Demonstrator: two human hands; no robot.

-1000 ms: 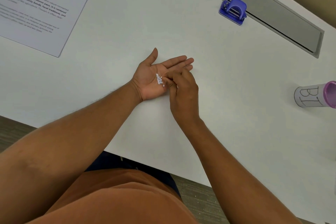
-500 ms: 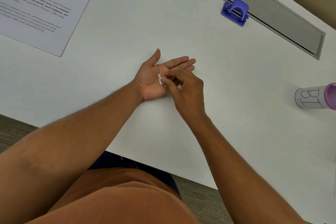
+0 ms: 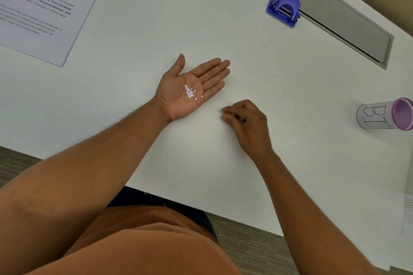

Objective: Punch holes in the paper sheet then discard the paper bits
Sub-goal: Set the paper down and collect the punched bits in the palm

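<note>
My left hand (image 3: 192, 89) lies palm up on the white table (image 3: 138, 29), fingers straight, with several small white paper bits (image 3: 190, 92) in the palm. My right hand (image 3: 244, 121) rests on the table just to the right of it, fingers curled, thumb and forefinger tips close together. A few faint paper bits (image 3: 213, 114) lie on the table right by those fingertips. Whether a bit sits between the fingers is too small to tell. The printed paper sheet (image 3: 42, 6) lies at the far left. The purple hole punch (image 3: 284, 9) stands at the back.
A grey cable hatch (image 3: 335, 13) is set into the table behind the punch. A paper-wrapped cup with a pink rim (image 3: 384, 116), marked "BI", lies on its side at the right. Another sheet's edge (image 3: 407, 212) shows at the right border. The table's near edge runs by my torso.
My right hand has lifted off my left palm and moved right and down onto the table. The left hand stayed palm up with the bits now uncovered.
</note>
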